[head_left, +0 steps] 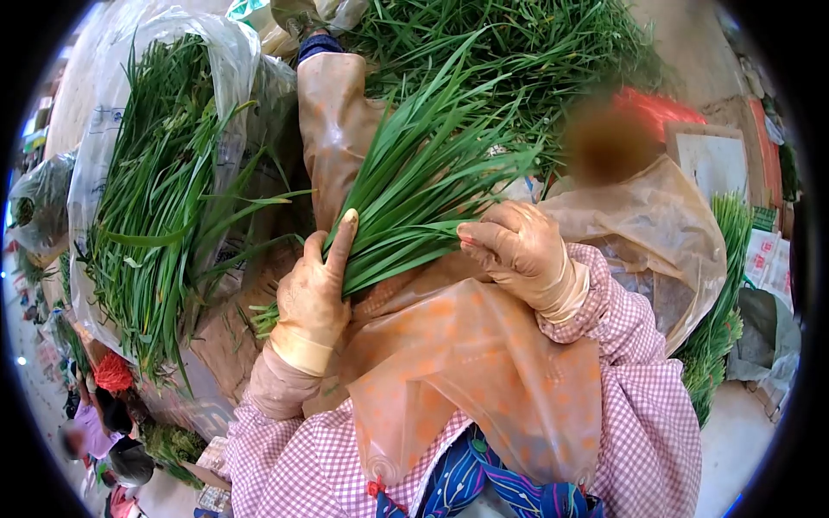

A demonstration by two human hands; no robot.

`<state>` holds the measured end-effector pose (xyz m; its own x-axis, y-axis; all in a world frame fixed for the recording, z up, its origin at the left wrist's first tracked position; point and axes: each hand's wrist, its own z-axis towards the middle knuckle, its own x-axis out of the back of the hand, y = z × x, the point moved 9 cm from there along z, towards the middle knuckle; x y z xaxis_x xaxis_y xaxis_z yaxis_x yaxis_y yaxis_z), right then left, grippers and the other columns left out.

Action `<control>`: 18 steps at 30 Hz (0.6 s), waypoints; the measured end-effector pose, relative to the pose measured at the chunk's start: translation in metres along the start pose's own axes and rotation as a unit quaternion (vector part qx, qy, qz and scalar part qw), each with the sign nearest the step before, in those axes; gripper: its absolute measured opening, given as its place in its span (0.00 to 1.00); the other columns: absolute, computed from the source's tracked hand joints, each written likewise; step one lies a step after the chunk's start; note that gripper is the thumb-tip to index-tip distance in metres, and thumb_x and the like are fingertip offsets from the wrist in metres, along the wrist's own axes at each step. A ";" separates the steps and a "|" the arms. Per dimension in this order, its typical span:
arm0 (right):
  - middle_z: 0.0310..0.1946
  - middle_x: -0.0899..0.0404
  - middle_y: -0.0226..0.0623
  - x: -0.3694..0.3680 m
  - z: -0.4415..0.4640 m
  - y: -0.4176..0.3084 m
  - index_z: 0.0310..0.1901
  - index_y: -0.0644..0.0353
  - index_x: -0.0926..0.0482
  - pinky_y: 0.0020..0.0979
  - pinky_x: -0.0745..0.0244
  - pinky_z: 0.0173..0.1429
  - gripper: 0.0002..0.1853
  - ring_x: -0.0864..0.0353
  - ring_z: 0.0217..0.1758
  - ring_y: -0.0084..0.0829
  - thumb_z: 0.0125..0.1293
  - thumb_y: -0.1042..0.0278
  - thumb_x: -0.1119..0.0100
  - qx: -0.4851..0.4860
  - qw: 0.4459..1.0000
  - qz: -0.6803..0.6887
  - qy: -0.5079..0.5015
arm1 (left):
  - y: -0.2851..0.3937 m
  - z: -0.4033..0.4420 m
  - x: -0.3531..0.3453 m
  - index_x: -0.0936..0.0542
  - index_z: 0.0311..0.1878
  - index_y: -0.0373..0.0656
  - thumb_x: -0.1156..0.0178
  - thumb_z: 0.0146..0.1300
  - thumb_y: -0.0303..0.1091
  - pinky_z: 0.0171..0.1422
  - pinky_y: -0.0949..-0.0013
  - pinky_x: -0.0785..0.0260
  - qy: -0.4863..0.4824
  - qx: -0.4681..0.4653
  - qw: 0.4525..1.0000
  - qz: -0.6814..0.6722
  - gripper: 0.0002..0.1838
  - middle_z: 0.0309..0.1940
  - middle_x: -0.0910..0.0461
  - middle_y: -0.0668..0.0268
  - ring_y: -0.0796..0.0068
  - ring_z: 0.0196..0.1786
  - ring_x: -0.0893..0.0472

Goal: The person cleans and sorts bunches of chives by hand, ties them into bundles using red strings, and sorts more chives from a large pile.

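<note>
Largest first: heap of loose green leaves (518, 52) spread across the top of view. Left of the wearer, clear plastic bag (86, 190), mouth open, packed with long leaves. Translucent apron (475, 371), orange-patterned, over the lap. Bunch of green leaves (414, 190) held above the lap between both hands, tips fanning up and right toward the heap. Left hand (313, 298), gloved, fingers wrapped round the bunch near its stalk ends. Right hand (522, 250), gloved, at the bunch's right edge, fingers curled toward the thumb; cannot tell whether they pinch a leaf
</note>
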<state>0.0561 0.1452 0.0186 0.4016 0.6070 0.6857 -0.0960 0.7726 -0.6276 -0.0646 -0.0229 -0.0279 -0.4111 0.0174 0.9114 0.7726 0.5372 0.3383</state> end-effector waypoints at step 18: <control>0.37 0.23 0.33 -0.031 0.033 -0.039 0.45 0.52 0.23 0.32 0.27 0.45 0.13 0.22 0.41 0.34 0.57 0.69 0.44 0.100 0.990 -0.033 -0.095 | 0.006 -0.003 -0.003 0.47 0.74 0.58 0.43 0.46 0.20 0.33 0.57 0.25 0.041 -0.036 0.994 0.097 0.49 0.52 0.28 0.50 0.56 0.34 0.20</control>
<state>0.0172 0.1022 0.0343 0.2359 0.5638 0.7915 -0.2619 0.8213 -0.5069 -0.0572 -0.0219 -0.0281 -0.2134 0.0443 0.9760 0.8673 0.4685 0.1683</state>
